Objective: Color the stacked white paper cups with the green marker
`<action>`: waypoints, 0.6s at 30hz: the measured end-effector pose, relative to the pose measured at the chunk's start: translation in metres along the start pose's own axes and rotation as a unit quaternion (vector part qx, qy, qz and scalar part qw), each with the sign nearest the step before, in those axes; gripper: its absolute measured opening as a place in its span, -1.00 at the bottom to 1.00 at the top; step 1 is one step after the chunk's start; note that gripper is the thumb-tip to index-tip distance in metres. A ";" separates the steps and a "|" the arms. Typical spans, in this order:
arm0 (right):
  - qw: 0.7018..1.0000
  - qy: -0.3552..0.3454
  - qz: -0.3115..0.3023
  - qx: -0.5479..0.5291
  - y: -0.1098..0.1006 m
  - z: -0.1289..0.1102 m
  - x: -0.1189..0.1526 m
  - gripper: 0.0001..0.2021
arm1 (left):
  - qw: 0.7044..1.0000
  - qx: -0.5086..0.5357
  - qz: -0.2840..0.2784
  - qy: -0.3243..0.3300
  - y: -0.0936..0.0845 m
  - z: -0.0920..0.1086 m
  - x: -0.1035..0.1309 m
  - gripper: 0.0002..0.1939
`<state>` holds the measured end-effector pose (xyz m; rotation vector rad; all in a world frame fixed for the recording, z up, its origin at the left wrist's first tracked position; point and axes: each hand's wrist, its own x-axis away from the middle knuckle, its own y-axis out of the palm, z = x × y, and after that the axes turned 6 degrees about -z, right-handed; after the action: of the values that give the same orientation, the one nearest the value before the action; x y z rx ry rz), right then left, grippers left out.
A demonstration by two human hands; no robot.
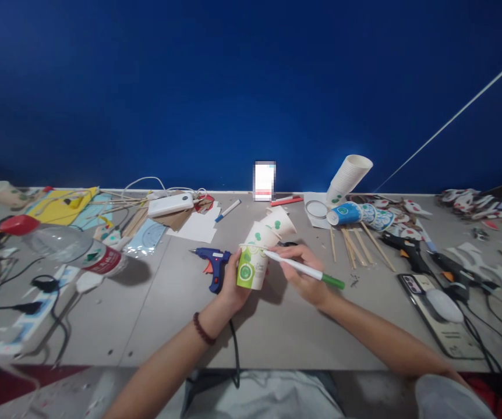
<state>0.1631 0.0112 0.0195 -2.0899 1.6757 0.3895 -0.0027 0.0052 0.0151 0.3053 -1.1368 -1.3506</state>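
Observation:
My left hand (234, 286) is wrapped round a green and white paper cup (247, 276), held upright over the middle of the table. In my right hand (307, 279) is a white marker (307, 269) with a green end, its other end touching or very near the cup's upper edge; the exact contact is too small to tell. Several white paper cups (279, 224) with green prints lean behind the held cup. Close by on the left lies a blue glue gun (216, 266), partly behind my left wrist.
At left are a plastic bottle (76, 244) and a power strip (43, 311) with cords. A tall cup stack (347, 177), wooden sticks (353, 247), a black glue gun (408, 250) and a phone (456, 337) sit at right. A lit screen (264, 181) stands at the back.

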 end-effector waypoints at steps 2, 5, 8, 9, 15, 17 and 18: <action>1.000 0.008 -0.003 0.005 0.000 0.001 0.001 -0.89 | 1.000 0.007 -0.003 0.005 -0.002 -0.001 -0.001 -0.69; 1.000 0.020 -0.001 0.014 0.000 0.002 0.003 -0.87 | 1.000 -0.002 -0.008 0.000 -0.003 -0.001 -0.001 -0.68; 0.999 0.029 0.005 0.028 -0.001 0.002 0.006 -0.86 | 1.000 -0.019 -0.009 -0.009 -0.002 0.000 0.000 -0.65; 0.999 0.031 0.003 0.031 -0.002 0.001 0.006 -0.86 | 1.000 -0.025 -0.009 -0.012 -0.001 0.001 0.001 -0.65; 0.999 0.014 0.010 0.050 -0.001 -0.002 0.005 -0.86 | 0.999 -0.046 -0.006 -0.003 0.001 0.003 0.002 -0.62; 0.998 0.015 0.016 0.066 0.000 -0.002 0.004 -0.87 | 0.999 -0.050 -0.003 -0.004 0.000 0.003 0.002 -0.62; 0.997 0.016 0.017 0.074 0.000 -0.003 0.004 -0.87 | 0.999 -0.050 -0.004 -0.006 0.000 0.003 0.002 -0.62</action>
<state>0.1642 0.0067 0.0201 -1.9723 1.7065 0.2349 -0.0056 0.0047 0.0171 0.2300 -1.0740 -1.4130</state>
